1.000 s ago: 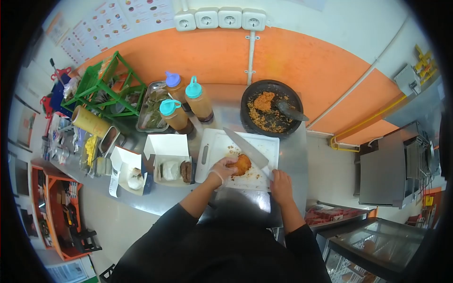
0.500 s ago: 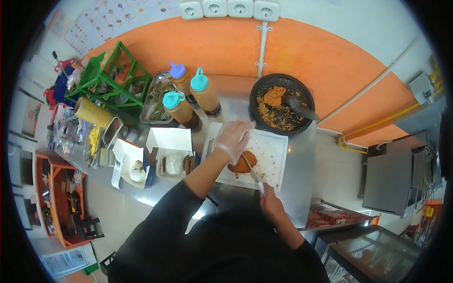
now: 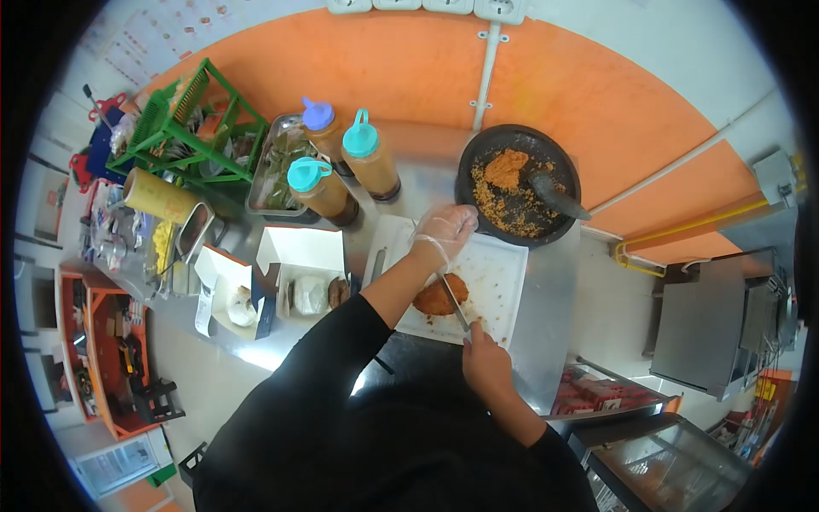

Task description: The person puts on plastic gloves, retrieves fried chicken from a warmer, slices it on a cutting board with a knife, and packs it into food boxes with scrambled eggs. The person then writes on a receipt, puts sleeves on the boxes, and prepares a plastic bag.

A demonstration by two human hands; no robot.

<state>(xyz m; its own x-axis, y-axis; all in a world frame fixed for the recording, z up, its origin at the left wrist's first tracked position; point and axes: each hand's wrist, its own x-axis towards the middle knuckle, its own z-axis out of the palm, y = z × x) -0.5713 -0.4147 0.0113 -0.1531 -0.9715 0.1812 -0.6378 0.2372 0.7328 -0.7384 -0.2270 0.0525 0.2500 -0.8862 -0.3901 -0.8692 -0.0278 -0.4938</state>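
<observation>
My right hand (image 3: 488, 358) grips a knife (image 3: 457, 311) by its handle, and the blade lies across a flat, orange-brown fried cutlet (image 3: 437, 297). The cutlet rests on a white tray (image 3: 503, 282) scattered with crumbs. My left hand (image 3: 449, 229), in a clear plastic glove, is over the tray's far edge, close to the rim of a dark stone mortar (image 3: 472, 205). How its fingers are held is not clear. Orange paste and crumbly bits (image 3: 507, 171) sit in the mortar, where a stone pestle (image 3: 556, 196) leans.
Two open boxes (image 3: 300, 247) (image 3: 223, 266) with wrapped white portions stand left of the tray. Behind them are three squeeze bottles (image 3: 372, 162), a metal tray of leaves (image 3: 277, 175) and a green rack (image 3: 192, 136). A glass-topped case (image 3: 674, 452) stands at lower right.
My gloved left hand has moved from above the cutlet up and right towards the mortar. The knife stays on the cutlet in my right hand. The camera view has shifted slightly.
</observation>
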